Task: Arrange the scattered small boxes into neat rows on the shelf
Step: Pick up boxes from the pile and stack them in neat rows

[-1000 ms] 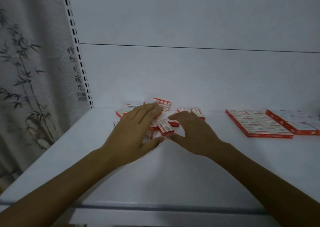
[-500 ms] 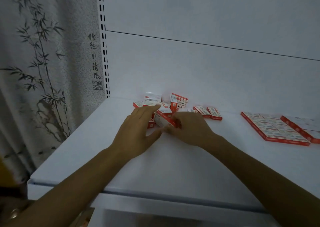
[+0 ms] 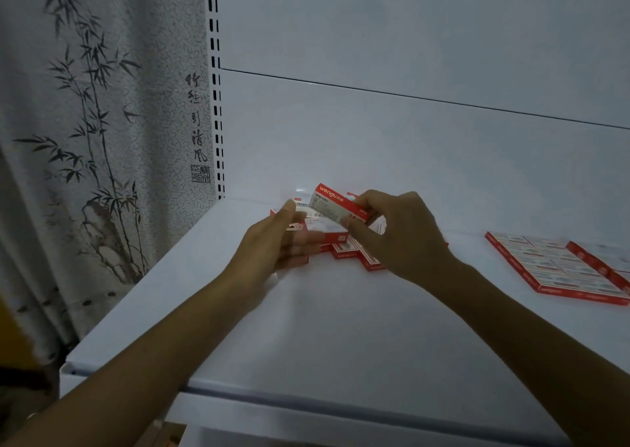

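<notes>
One small box [image 3: 335, 204], white face with a lettered red edge, we see pinched at its right end by the right hand [image 3: 399, 235], tilted just above the scattered pile [image 3: 344, 249] on the shelf [image 3: 341, 327], left hand [image 3: 272, 242] blurred, loose-fingered against the pile, tidy rows [image 3: 552, 266] well apart at right.

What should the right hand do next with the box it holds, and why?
Probably carry it to the right and set it flat against the neat block. The right hand pinches the box clear above the scattered pile, while the block lies in tidy rows further right on the shelf, with bare shelf beside it. The left hand is blurred by the pile.
</notes>
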`<action>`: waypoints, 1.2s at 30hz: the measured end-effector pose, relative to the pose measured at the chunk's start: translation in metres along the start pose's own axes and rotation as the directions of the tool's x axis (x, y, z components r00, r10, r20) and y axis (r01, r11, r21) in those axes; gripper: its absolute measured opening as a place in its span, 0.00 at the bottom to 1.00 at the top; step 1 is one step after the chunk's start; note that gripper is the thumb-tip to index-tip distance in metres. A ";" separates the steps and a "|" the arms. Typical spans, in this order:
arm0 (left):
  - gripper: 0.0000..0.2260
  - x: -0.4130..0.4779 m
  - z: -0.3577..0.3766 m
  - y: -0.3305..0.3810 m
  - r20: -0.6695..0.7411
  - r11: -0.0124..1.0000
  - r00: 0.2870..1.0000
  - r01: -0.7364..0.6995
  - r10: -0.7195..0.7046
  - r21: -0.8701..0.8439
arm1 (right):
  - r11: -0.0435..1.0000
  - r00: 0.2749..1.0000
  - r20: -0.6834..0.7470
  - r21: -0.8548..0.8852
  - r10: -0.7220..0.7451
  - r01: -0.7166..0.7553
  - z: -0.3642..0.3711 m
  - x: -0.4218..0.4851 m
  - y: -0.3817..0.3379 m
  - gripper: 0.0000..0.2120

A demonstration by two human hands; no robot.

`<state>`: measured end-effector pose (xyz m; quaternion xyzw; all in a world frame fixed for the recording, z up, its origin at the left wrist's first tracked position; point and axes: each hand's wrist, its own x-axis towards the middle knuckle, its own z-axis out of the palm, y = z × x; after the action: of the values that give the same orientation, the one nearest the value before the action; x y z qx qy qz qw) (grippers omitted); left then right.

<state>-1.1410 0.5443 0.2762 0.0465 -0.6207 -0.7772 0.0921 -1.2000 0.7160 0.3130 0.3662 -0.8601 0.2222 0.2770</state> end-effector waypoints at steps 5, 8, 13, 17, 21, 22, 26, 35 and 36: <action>0.28 -0.003 0.000 0.002 0.209 0.985 0.965 0.171 -0.160 -0.035 | 0.941 0.949 -0.122 -0.219 -0.290 0.259 -0.001 -0.007 -0.001 0.12; 0.27 -0.005 0.001 0.001 0.247 0.979 0.953 0.194 -0.174 -0.057 | 0.719 0.821 -0.053 -0.517 -0.568 0.464 0.003 -0.013 0.005 0.08; 0.12 -0.005 0.000 -0.004 0.180 0.992 0.979 0.106 -0.093 -0.063 | 0.734 0.837 -0.017 -0.490 -0.547 0.470 0.006 -0.020 0.009 0.13; 0.08 -0.005 -0.002 -0.005 0.160 0.999 0.987 0.009 -0.003 -0.035 | 0.919 0.959 -0.049 -0.303 -0.281 0.254 0.006 -0.025 0.009 0.20; 0.11 -0.005 -0.002 -0.005 0.206 0.996 0.976 -0.084 0.076 0.030 | 0.911 0.976 0.109 0.350 0.190 -0.217 -0.001 -0.024 0.004 0.14; 0.12 -0.006 -0.001 -0.005 0.219 0.994 0.971 -0.105 0.094 0.039 | 0.833 0.948 0.174 0.454 0.266 -0.317 -0.002 -0.024 0.002 0.11; 0.15 -0.008 0.000 -0.006 0.258 0.978 0.952 -0.193 0.168 0.075 | 0.504 0.866 0.370 0.706 0.336 -0.497 0.002 -0.026 -0.004 0.13; 0.14 -0.007 -0.004 -0.013 0.298 0.933 0.929 -0.290 0.221 0.211 | 0.493 0.901 0.297 0.760 0.316 -0.423 0.004 -0.033 -0.005 0.11; 0.14 -0.007 -0.005 -0.014 0.307 0.933 0.927 -0.290 0.217 0.215 | 0.490 0.903 0.296 0.764 0.312 -0.420 0.004 -0.034 -0.004 0.11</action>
<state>-1.1346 0.5440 0.2612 -0.1328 -0.7233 -0.6706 0.0979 -1.1787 0.7282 0.2894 0.2725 -0.7330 0.6227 -0.0268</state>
